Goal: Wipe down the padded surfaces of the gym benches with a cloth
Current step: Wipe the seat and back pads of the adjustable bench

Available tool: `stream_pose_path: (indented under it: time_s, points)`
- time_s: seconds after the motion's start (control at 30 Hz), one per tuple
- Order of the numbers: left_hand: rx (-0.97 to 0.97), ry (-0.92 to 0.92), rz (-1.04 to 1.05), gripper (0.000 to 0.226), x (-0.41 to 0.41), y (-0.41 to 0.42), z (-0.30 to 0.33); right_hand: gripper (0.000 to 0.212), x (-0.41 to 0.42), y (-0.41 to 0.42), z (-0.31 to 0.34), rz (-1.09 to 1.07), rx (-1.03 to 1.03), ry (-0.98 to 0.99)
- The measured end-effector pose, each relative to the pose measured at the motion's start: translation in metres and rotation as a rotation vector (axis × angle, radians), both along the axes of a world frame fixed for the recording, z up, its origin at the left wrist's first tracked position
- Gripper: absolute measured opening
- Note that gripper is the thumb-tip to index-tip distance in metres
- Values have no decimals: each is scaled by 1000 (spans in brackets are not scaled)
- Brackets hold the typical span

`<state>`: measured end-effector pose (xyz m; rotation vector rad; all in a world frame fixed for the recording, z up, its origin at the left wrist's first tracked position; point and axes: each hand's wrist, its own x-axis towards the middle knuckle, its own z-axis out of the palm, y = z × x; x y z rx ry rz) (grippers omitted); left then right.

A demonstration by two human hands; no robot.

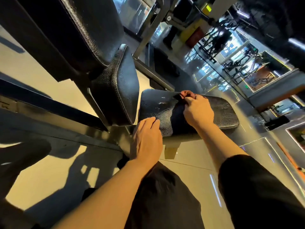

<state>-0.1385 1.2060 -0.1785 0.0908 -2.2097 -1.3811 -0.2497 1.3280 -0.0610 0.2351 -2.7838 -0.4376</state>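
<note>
While the right hand (198,111) bends its fingers (187,95) together over the far edge of the seat pad (221,113), a dark cloth (177,116) lies under it, running as a flat band across the pad from the far edge to the near one. The fingers pinch the cloth's far end against the pad's rim. The left hand (146,139) lies flat on the near left corner of the same pad, its fingers straight and close together, their tips just beside the cloth's near left edge; whether they touch the cloth I cannot tell. A dark sleeve (257,187) covers the right upper arm, and both forearms are bare.

The seat pad is a rounded rectangle of black pebbled leatherette with a stitched border, and a few small bright wet-looking marks shine on it left of the cloth. Just beside its left end stands a smaller pad (120,86) of the same grained material, tilted up on edge, and above that a long backrest pad (92,30) slopes away to the upper left. Dark metal frame bars (49,103) run beneath them.

The floor (41,171) is smooth, pale and glossy, crossed by hard dark shadows. Farther off, on the right, the room shows black exercise machines (239,66), thin lit lines in the floor and a yellow and red block (193,33), all blurred.
</note>
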Motion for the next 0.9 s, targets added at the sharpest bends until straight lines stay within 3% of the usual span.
stream_pose_path:
  time_s: [0.13,0.2,0.37,0.6,0.8,0.9]
  points:
    - [63,-37,-16,37,-8,1,3,39,34,-40,-37,225,62,-159]
    - [92,-44,2,36,-12,1,2,37,37,-29,-20,317,113,-175]
    - [97,-37,25,34,-20,-2,4,40,-11,17,24,-52,21,6]
    - [114,-46,31,32,-30,1,5,40,17,-35,-21,326,56,-250]
    - [104,-39,35,30,-35,-3,0,40,-45,-27,-13,196,51,-226]
    - [104,-45,50,31,-34,-2,-1,42,-39,-62,-38,284,18,-316]
